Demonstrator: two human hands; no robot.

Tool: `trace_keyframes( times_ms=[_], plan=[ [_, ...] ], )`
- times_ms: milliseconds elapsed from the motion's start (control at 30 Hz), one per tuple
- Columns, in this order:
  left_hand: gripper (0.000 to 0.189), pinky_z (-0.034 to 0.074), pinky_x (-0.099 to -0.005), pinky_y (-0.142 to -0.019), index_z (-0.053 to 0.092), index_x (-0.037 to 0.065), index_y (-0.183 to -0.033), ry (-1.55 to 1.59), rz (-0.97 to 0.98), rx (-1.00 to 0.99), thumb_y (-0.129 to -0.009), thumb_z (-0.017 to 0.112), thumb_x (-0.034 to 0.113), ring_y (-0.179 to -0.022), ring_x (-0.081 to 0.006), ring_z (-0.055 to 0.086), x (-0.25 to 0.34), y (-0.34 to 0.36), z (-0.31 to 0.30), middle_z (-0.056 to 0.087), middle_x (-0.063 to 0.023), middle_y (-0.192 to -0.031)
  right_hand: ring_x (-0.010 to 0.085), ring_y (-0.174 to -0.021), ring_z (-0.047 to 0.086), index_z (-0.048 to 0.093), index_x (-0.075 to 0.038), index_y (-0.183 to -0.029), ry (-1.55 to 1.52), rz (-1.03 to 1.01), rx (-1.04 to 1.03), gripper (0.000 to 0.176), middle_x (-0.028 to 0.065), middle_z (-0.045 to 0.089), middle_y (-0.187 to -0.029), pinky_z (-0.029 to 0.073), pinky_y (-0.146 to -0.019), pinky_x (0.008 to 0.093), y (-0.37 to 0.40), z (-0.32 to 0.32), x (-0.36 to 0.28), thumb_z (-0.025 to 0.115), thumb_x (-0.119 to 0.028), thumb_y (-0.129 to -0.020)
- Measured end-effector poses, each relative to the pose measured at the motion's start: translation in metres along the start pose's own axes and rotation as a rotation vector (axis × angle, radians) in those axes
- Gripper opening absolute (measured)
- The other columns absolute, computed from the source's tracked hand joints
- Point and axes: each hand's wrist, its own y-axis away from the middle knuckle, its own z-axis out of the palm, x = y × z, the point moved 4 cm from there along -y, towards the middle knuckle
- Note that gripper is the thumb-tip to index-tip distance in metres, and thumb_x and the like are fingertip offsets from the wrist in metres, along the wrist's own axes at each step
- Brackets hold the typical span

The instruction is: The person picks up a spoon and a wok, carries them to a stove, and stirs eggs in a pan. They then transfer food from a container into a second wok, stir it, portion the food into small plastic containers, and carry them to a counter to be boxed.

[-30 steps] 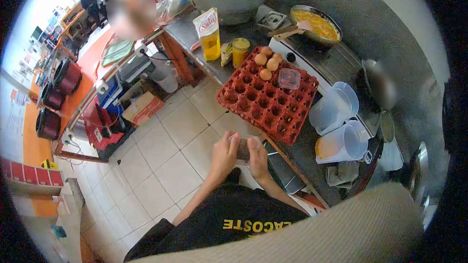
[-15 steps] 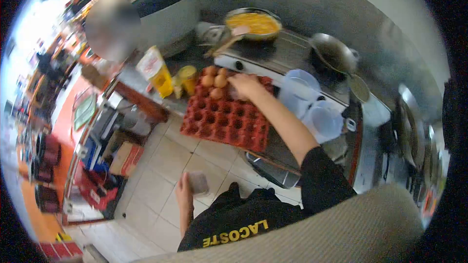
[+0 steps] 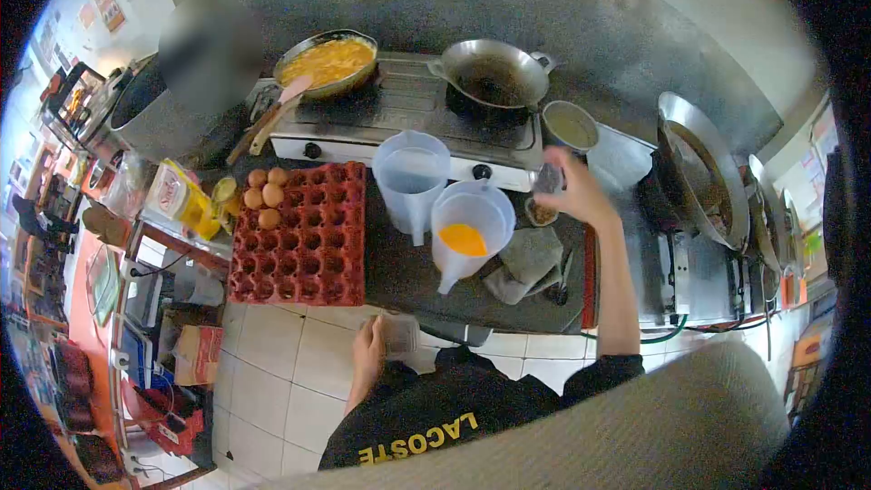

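My left hand is closed on a small clear plastic container, held low in front of my body. Further right, my right hand has its fingers round a small see-through, greyish object whose kind I cannot make out. Just below it stands a small dish with brown bits. Two translucent plastic jugs are left of this hand: one jug at the back, and a nearer jug with orange-yellow liquid in it. A red egg tray carries several brown eggs in its far left corner.
On the stove are a pan of yellow food and a wok. A pot sits beside them. A grey cloth lies near the counter's front edge. Another person is at the left.
My view has swung to the right. My right hand has left the egg tray and moved right, past the jugs. My left hand still holds the clear container.
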Motion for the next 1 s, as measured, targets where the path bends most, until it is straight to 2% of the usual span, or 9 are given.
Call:
trace_keyframes(
  times_ms=[100, 333, 400, 567, 667, 767, 800, 900, 1000],
  plan=[
    [0.053, 0.044, -0.0381, -0.071, 0.058, -0.006, -0.1, -0.174, 0.098, 0.084, -0.093, 0.042, 0.045, -0.08, -0.0295, 0.058, -0.022, -0.037, 0.031, 0.061, -0.0192, -0.087, 0.0317, -0.114, 0.049, 0.041, -0.002, -0.125, 0.166, 0.068, -0.338, 0.072, 0.0191, 0.05, -0.122, 0.04, -0.097, 0.0367, 0.018, 0.051, 0.085, 0.073, -0.01, -0.06],
    [0.045, 0.046, -0.044, -0.069, 0.06, -0.004, -0.092, -0.73, 0.376, 0.257, -0.094, 0.043, 0.038, -0.079, -0.0392, 0.058, -0.028, -0.104, 0.063, 0.06, -0.0239, -0.084, 0.0322, -0.112, 0.05, 0.045, -0.005, -0.123, 0.391, -0.285, -0.421, 0.076, 0.0168, 0.054, -0.113, 0.043, -0.095, 0.037, 0.008, 0.104, 0.157, 0.073, 0.001, -0.052],
    [0.041, 0.046, -0.0436, -0.07, 0.06, -0.002, -0.092, -0.743, 0.385, 0.292, -0.094, 0.044, 0.035, -0.079, -0.0385, 0.058, -0.023, -0.109, 0.069, 0.06, -0.0234, -0.084, 0.0319, -0.112, 0.051, 0.046, -0.004, -0.122, 0.407, -0.414, -0.365, 0.077, 0.0169, 0.054, -0.113, 0.043, -0.095, 0.0367, 0.006, 0.109, 0.165, 0.075, -0.001, -0.051],
    [0.031, 0.044, -0.045, -0.076, 0.058, -0.002, -0.097, -0.378, 0.281, 0.314, -0.094, 0.045, 0.026, -0.082, -0.0376, 0.056, 0.009, -0.1, 0.081, 0.06, -0.0225, -0.087, 0.0313, -0.12, 0.043, 0.044, -0.005, -0.125, 0.264, -0.346, -0.589, 0.076, 0.0148, 0.047, -0.129, 0.036, -0.103, 0.0378, -0.001, 0.113, 0.168, 0.075, -0.006, -0.056],
    [0.028, 0.042, -0.045, -0.082, 0.055, -0.003, -0.104, -0.569, 0.424, 0.406, -0.092, 0.044, 0.02, -0.094, -0.0392, 0.051, 0.011, -0.089, 0.083, 0.056, -0.0236, -0.099, 0.0315, -0.12, 0.043, 0.044, -0.005, -0.126, 0.199, -0.318, -0.55, 0.081, 0.0145, 0.047, -0.129, 0.036, -0.102, 0.0377, 0.0, 0.11, 0.171, 0.079, -0.013, -0.054],
    [0.028, 0.039, -0.0447, -0.086, 0.052, -0.004, -0.108, -1.143, 0.896, 0.479, -0.091, 0.045, 0.017, -0.102, -0.0404, 0.045, -0.005, -0.054, 0.084, 0.05, -0.0235, -0.11, 0.0334, -0.119, 0.044, 0.042, -0.002, -0.127, 0.208, -0.305, -0.514, 0.088, 0.0168, 0.047, -0.128, 0.036, -0.101, 0.0385, 0.001, 0.117, 0.179, 0.082, -0.023, -0.052],
    [0.026, 0.039, -0.0435, -0.087, 0.051, -0.005, -0.11, -0.636, 0.438, 0.268, -0.091, 0.046, 0.012, -0.104, -0.0389, 0.045, 0.041, -0.03, 0.081, 0.049, -0.0217, -0.111, 0.0344, -0.118, 0.044, 0.043, -0.001, -0.127, 0.213, -0.28, -0.491, 0.087, 0.0184, 0.047, -0.128, 0.036, -0.101, 0.0393, 0.002, 0.125, 0.187, 0.081, -0.025, -0.052],
    [0.022, 0.04, -0.0407, -0.088, 0.051, -0.003, -0.107, -0.472, 0.38, 0.481, -0.09, 0.048, 0.011, -0.104, -0.0358, 0.046, 0.072, 0.006, 0.071, 0.05, -0.0201, -0.109, 0.0354, -0.116, 0.046, 0.041, 0.001, -0.126, 0.197, -0.227, -0.42, 0.087, 0.0207, 0.046, -0.127, 0.037, -0.1, 0.0406, 0.007, 0.126, 0.195, 0.08, -0.027, -0.053],
    [0.02, 0.042, -0.0386, -0.085, 0.051, -0.002, -0.105, -0.279, 0.42, 0.467, -0.09, 0.049, 0.011, -0.101, -0.0334, 0.048, 0.079, 0.024, 0.067, 0.051, -0.0185, -0.107, 0.0352, -0.114, 0.047, 0.04, 0.0, -0.126, 0.141, -0.145, -0.304, 0.086, 0.0202, 0.048, -0.124, 0.038, -0.098, 0.0409, 0.012, 0.096, 0.176, 0.079, -0.026, -0.055]
  ],
)
